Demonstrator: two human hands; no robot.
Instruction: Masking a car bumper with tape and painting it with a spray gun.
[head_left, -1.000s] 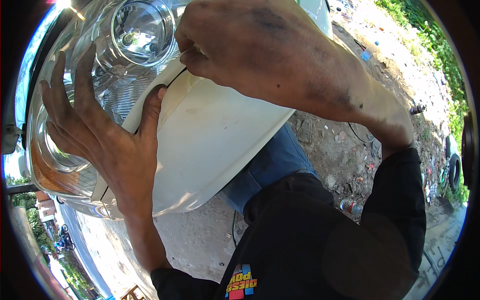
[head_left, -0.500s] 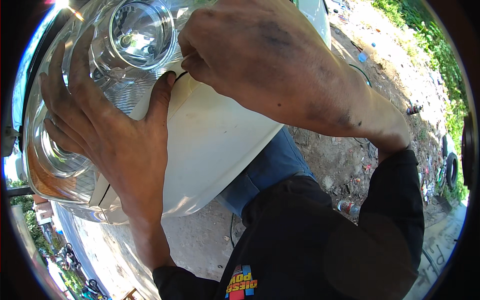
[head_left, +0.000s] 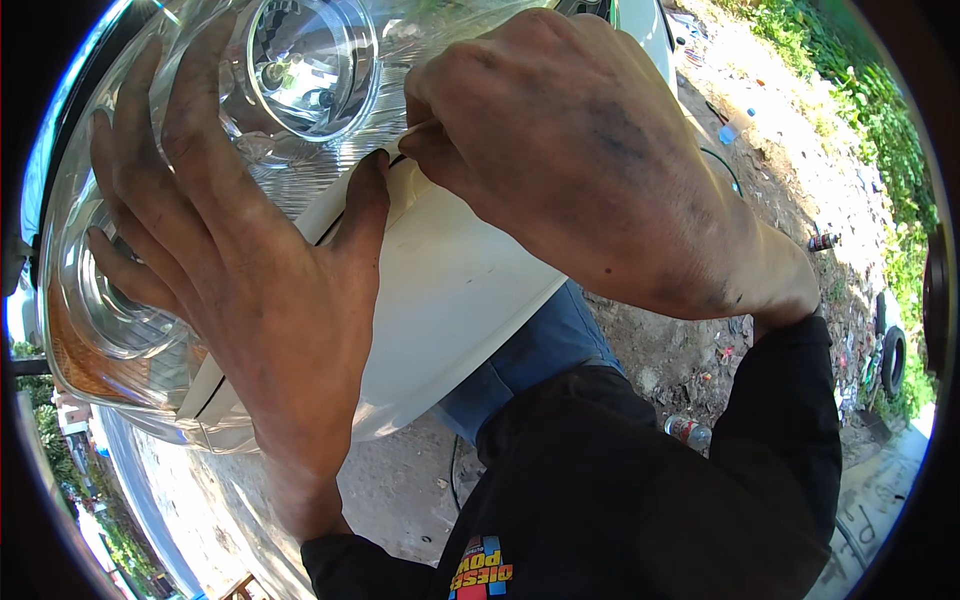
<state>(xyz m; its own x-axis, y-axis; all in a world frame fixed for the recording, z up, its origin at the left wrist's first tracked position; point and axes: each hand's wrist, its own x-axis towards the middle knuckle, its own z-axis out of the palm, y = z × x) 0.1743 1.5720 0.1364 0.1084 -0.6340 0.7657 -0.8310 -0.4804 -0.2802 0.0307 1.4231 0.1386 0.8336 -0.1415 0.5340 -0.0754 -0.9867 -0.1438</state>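
Observation:
A clear car headlight fills the upper left, set against a white body panel. My left hand lies spread over the lens, its fingers apart. Its thumb presses on a pale tape-like strip that runs along the seam between lens and panel. Just right of that thumb, my right hand is closed in a pinch at the same seam. A pale edge shows at its fingertips and seems to belong to the strip; the rest of the grip is hidden behind the hand. A short dark line shows between thumb and fingers.
My blue-trousered leg is beneath the panel. On the dirt ground to the right lie a plastic bottle, a blue-tinted bottle, a small dark can and a tyre. Green plants grow beyond.
In the view, both hands and the headlight sit slightly further right, and my right hand is lower. The left hand stays spread on the lens; the right stays pinched at the seam.

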